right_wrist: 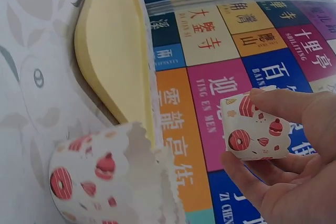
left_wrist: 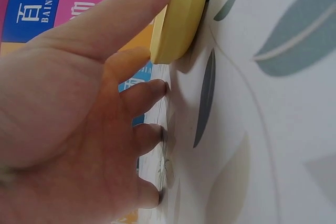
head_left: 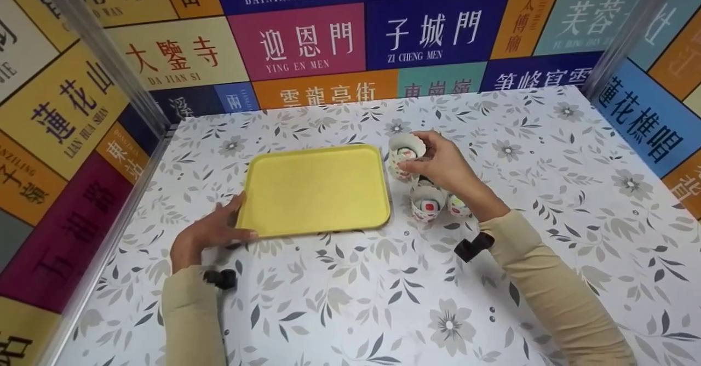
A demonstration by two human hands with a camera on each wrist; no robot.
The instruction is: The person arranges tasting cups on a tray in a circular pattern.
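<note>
My right hand [head_left: 446,163] pinches a small white paper baking cup [right_wrist: 257,129] between thumb and fingers. Red doughnut and cupcake prints cover its side, and its rim is scalloped. A second, similar cup [right_wrist: 100,177] stands on the table below it in the right wrist view. At the far left, my left hand [head_left: 213,226] rests at the near-left corner of a yellow tray [head_left: 315,190], its thumb along the near edge and fingers at the left side. The left wrist view shows the lower fingertips down on the tabletop. Nothing lies on the tray.
More printed paper cups [head_left: 427,201] stand in a cluster right of the tray, with red and green colours showing inside. One cup [head_left: 459,206] is partly behind the right wrist. A flower-patterned tabletop [head_left: 350,295] spreads under everything, with a colourful sign-covered wall [head_left: 298,40] behind.
</note>
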